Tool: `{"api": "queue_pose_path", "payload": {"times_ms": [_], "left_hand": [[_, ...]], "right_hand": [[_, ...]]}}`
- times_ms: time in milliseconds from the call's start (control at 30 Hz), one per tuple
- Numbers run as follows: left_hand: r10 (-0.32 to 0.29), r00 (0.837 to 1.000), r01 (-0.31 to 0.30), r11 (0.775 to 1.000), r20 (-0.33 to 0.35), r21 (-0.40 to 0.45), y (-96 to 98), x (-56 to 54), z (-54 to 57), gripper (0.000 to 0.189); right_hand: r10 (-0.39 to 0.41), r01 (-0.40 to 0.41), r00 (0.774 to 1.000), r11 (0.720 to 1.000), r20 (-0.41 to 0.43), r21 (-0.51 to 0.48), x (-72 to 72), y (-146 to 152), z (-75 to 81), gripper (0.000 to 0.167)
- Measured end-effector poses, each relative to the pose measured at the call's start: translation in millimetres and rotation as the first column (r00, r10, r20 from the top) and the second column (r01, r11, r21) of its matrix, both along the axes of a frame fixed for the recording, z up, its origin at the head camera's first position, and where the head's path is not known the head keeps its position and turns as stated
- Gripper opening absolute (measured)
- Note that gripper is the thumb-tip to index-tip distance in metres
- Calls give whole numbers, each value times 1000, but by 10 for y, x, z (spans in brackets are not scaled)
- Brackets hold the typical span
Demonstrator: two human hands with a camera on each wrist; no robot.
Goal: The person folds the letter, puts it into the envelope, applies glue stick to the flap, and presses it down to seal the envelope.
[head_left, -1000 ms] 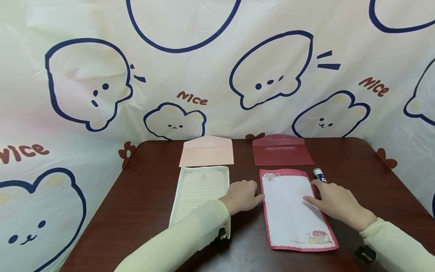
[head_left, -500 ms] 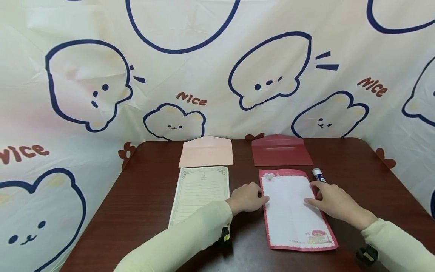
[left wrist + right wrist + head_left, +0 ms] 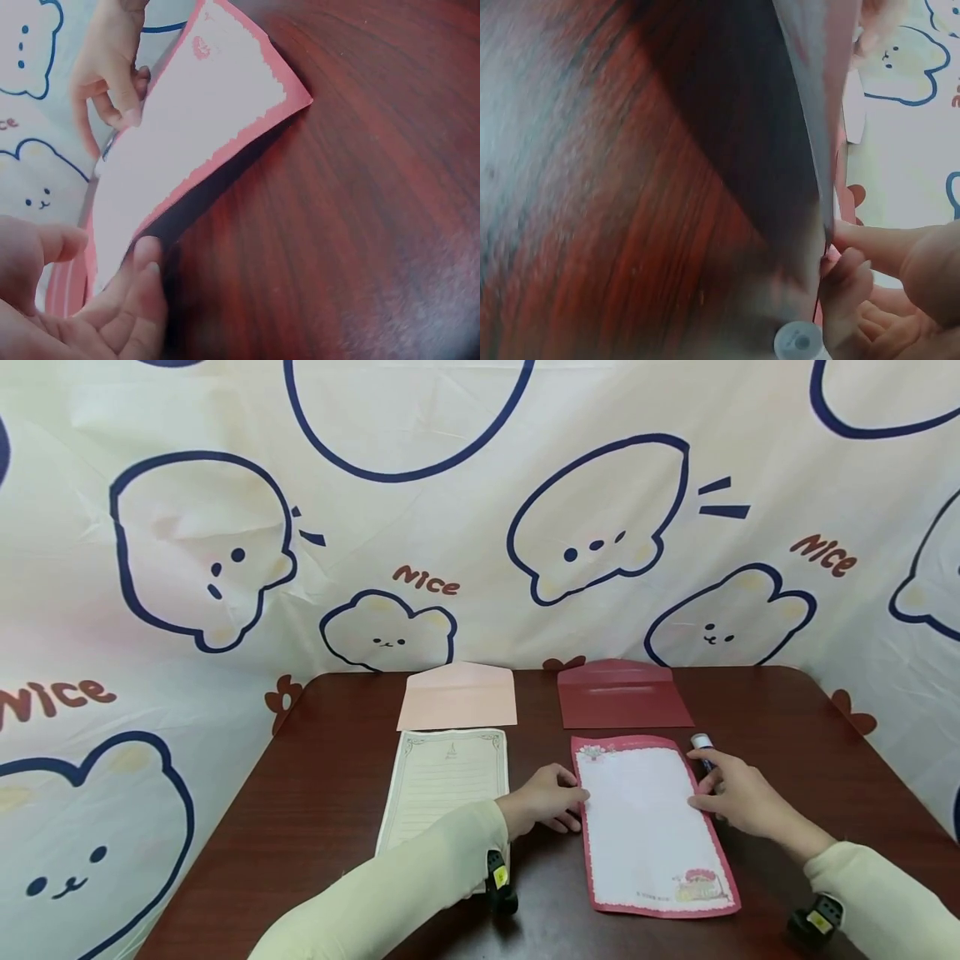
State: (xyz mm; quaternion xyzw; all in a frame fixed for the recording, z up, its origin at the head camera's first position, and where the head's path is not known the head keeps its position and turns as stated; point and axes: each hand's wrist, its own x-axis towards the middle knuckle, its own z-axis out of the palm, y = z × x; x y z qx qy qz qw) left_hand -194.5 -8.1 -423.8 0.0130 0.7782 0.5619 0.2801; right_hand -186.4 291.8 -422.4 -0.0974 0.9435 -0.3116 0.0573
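A pink-bordered letter sheet [image 3: 641, 827] lies before me, its sides a little raised off the table. My left hand [image 3: 543, 797] is at its left edge, thumb above and fingers under the border. The right hand [image 3: 742, 793] pinches the right edge between thumb and forefinger, as the right wrist view shows. Just beyond those right fingers is a glue stick [image 3: 702, 742] with a white end; the hand hides most of it. In the left wrist view, the sheet [image 3: 187, 112] bows upward with a dark shadow below it.
A cream lined sheet [image 3: 442, 785] lies on the left, partly under the left forearm. Behind the sheets are a pale pink envelope [image 3: 457, 697] and a dark red envelope [image 3: 624, 697]. The brown table [image 3: 300, 835] ends at a printed cloth [image 3: 480, 527].
My left fingers have spread and slipped under the sheet's left edge. The right hand has drawn slightly right, from over the sheet to its edge. The sheet has shifted very slightly.
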Motion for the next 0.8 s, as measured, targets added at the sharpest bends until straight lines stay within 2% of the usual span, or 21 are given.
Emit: {"api": "queue_pose_path", "payload": {"times_ms": [200,533,800], "left_hand": [[88,994,-92,993,58,77,-3,-1,-36,18],[79,996,-82,992,30,93,-30,56,93,15],[74,997,-72,990,-10,121,-137,108,162,13]], "right_hand": [[7,1,998,993,64,-120,8,7,42,73],[32,-6,993,973,112,-231,14,-3,145,39],[105,-51,981,949,162,-312,1,-6,142,42]]}}
